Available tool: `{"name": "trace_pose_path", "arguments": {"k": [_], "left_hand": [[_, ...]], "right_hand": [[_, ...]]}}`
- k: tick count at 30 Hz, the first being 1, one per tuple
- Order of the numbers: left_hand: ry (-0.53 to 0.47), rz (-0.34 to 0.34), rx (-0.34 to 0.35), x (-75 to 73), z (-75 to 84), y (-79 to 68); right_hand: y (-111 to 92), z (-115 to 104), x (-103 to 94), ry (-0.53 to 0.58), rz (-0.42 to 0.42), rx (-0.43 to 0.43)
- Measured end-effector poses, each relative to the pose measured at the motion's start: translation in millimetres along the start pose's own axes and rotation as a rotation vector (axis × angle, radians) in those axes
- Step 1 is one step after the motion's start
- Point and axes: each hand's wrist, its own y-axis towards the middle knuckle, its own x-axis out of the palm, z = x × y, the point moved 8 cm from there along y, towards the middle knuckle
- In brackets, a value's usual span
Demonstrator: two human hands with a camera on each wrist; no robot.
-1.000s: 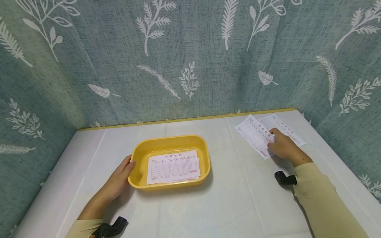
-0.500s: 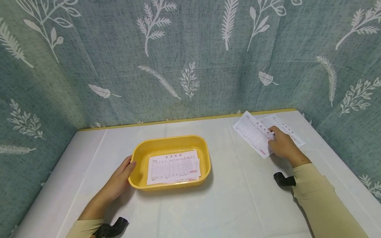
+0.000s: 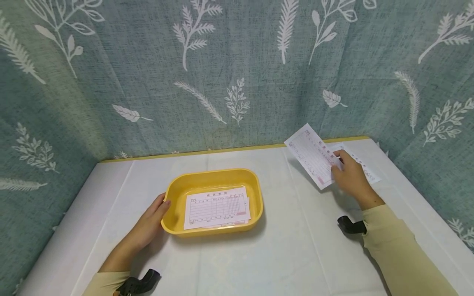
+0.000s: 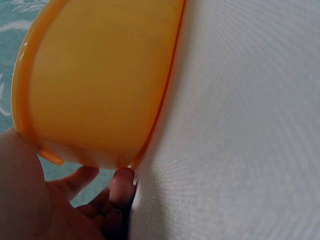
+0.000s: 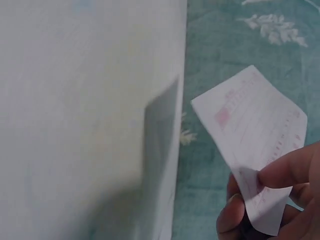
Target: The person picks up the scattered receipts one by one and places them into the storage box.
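In the head view a yellow plastic tray stands left of the middle of the table. Printed paper slips lie stacked inside it. My left hand grips the tray's left end, thumb over the rim and fingers outside; the left wrist view shows the fingers below the tray wall. My right hand pinches one printed receipt slip by its edge, raised off the table. The right wrist view shows thumb and fingers on this slip. Another slip lies on the table, partly hidden behind the right hand.
A white cloth covers the table. At its back edge runs a yellow strip, with a green leaf-patterned curtain hanging behind and at both sides. Black wrist mounts stick out from the forearms.
My right hand has lifted the slip from the table, and its far end has risen up and to the left. The left hand and tray stay nearly still.
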Motion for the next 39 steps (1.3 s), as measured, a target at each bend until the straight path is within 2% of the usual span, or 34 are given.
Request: {"name": "trace_pose_path", "arguments": {"k": [5, 15, 24, 31, 39], "left_hand": [[0.019, -0.002, -0.007, 0.9, -1.2, 0.2], [0.031, 0.011, 0.004, -0.2, -0.4, -0.5], [0.017, 0.000, 0.006, 1.0, -1.9, -0.9], [-0.003, 0.012, 0.037, -0.1, 2.8, 2.6], [0.005, 0.014, 0.032, -1.1, 0.1, 0.7]], "right_hand": [[-6, -14, 0.8, 0.055, 0.028, -0.025], [-11, -29, 5.0, 0.063, 0.018, -0.072], [-13, -34, 8.4, 0.058, -0.023, -0.057], [-12, -39, 8.6, 0.078, -0.038, -0.095], [-14, -50, 10.3, 0.082, -0.027, -0.144]]}}
